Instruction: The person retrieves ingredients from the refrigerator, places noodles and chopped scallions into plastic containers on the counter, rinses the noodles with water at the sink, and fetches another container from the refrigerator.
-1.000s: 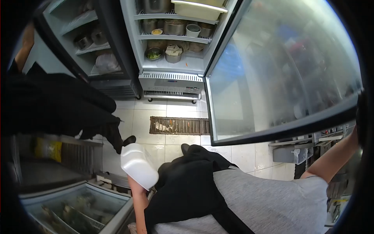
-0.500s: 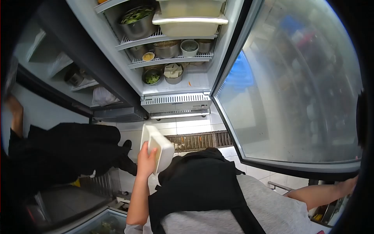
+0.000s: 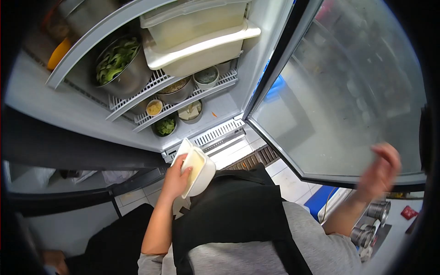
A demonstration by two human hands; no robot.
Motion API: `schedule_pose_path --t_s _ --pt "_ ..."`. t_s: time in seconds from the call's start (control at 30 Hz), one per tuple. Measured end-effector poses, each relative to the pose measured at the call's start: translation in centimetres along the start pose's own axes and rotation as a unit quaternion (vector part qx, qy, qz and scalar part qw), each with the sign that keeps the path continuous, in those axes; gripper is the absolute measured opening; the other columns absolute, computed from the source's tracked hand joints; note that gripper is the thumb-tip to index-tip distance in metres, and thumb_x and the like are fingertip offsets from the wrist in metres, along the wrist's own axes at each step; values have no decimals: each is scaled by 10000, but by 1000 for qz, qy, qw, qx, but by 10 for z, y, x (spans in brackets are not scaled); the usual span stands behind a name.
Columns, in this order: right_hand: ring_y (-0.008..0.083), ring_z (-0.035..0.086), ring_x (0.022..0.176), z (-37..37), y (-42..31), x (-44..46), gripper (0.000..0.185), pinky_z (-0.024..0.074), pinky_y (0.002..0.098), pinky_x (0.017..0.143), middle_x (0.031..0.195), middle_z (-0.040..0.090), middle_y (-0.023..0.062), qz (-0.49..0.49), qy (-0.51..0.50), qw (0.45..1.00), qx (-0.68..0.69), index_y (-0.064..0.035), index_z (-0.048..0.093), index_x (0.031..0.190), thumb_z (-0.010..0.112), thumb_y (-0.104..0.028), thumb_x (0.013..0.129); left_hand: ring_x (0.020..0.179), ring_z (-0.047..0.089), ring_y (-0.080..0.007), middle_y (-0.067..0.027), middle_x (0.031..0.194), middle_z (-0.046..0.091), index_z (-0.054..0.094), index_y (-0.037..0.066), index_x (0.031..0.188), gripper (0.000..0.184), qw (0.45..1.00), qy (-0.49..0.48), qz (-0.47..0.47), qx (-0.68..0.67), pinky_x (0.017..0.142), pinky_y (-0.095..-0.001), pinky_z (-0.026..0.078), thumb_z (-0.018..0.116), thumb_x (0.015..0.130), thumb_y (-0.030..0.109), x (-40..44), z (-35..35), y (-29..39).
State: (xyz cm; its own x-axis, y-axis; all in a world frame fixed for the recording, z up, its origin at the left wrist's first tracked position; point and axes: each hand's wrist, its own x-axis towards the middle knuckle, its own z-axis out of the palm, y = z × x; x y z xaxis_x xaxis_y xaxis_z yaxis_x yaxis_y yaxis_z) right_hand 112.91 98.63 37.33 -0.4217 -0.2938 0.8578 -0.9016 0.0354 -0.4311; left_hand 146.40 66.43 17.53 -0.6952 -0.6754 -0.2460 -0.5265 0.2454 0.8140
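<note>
My left hand (image 3: 176, 178) is closed around a pair of white rectangular plastic tubs (image 3: 204, 176), tilted on their sides in front of my black apron. A pale yellowish inside shows in one tub; I cannot tell whether it is food. On the right, my right hand (image 3: 381, 168) is raised in front of the glass fridge door (image 3: 330, 133). It is slightly blurred, with the fingers loosely bent and nothing visible in them. The fridge door stands wide, and its shelves are before me.
On the shelves are a steel pot of green leaves (image 3: 123, 68), large lidded white bins (image 3: 197, 46), and bowls of food, including white blocks (image 3: 190, 111). A person in black (image 3: 114, 233) is close by at lower left. Steel containers (image 3: 378, 211) stand at lower right.
My view has turned and come closer to the shelves. My right hand has left the door's outer edge and moved inward. The tubs remain in my left hand.
</note>
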Motion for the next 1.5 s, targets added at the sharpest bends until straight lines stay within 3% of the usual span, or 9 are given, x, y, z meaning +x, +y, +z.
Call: schedule_pose_path --t_s 0.13,0.27,0.33,0.37,0.47,0.73,1.0,1.33,1.5 --pt "94 561 791 174 21 -63 90 461 236 723 885 604 25 395 -277 851 208 0 631 959 615 -83 930 1059 650 -370 -222 1118 673 270 123 1456 649 997 5 -40 -63 915 -392 476 565 893 -8 20 -14 6" --pt "117 579 793 339 80 -105 293 489 271 753 885 656 80 455 -355 771 269 32 640 1048 666 -229 915 1113 628 -346 -223 1191 637 361 104 1415 565 990 63 -27 -124 935 -381 466 549 896 -18 17 -11 3" --pt "242 643 789 427 127 -122 451 514 344 772 845 676 130 324 -283 890 152 32 640 1062 707 -369 866 1121 623 -328 -218 1207 627 427 88 1381 502 991 96 -9 -90 937 -370 465 538 902 -16 9 -12 0" --pt "289 652 788 453 137 -113 477 520 381 772 912 673 181 392 -315 855 124 56 615 1030 698 -384 866 1116 620 -308 -201 1204 623 494 58 1318 415 995 78 -12 -54 941 -354 462 522 910 -12 1 -16 -1" --pt "171 624 762 520 167 -116 356 545 290 683 896 619 112 459 -323 814 151 35 546 1034 648 -289 926 1087 619 -268 -161 1182 624 587 6 1214 303 992 108 -52 -42 941 -322 459 496 925 -4 -20 -13 5" --pt "117 574 908 440 134 -104 166 548 288 710 998 549 58 506 -203 725 421 -46 471 1063 543 -176 990 1022 619 -156 -89 1172 625 603 -25 1184 260 904 220 -225 -289 864 -265 486 491 951 -3 -67 12 -41" --pt "71 555 925 347 103 -94 107 510 221 747 1161 549 31 509 -337 606 509 -86 460 1035 494 -186 1026 1012 612 -166 -86 1132 605 623 -36 1135 240 953 210 -125 -179 868 -260 475 454 969 0 -18 2 -7" --pt "164 479 1236 288 58 -64 122 463 302 952 1428 397 186 396 -362 670 513 -45 400 989 521 -59 988 1053 581 -329 -188 1144 544 546 -1 1310 425 969 237 20 70 927 -322 439 419 907 -49 58 -23 50" --pt "133 565 913 271 44 -60 153 505 307 791 1386 448 156 422 -405 671 456 -50 430 922 528 -139 998 1115 568 -307 -189 1215 533 509 1 1353 402 983 172 35 54 949 -306 432 441 959 42 80 -32 59"
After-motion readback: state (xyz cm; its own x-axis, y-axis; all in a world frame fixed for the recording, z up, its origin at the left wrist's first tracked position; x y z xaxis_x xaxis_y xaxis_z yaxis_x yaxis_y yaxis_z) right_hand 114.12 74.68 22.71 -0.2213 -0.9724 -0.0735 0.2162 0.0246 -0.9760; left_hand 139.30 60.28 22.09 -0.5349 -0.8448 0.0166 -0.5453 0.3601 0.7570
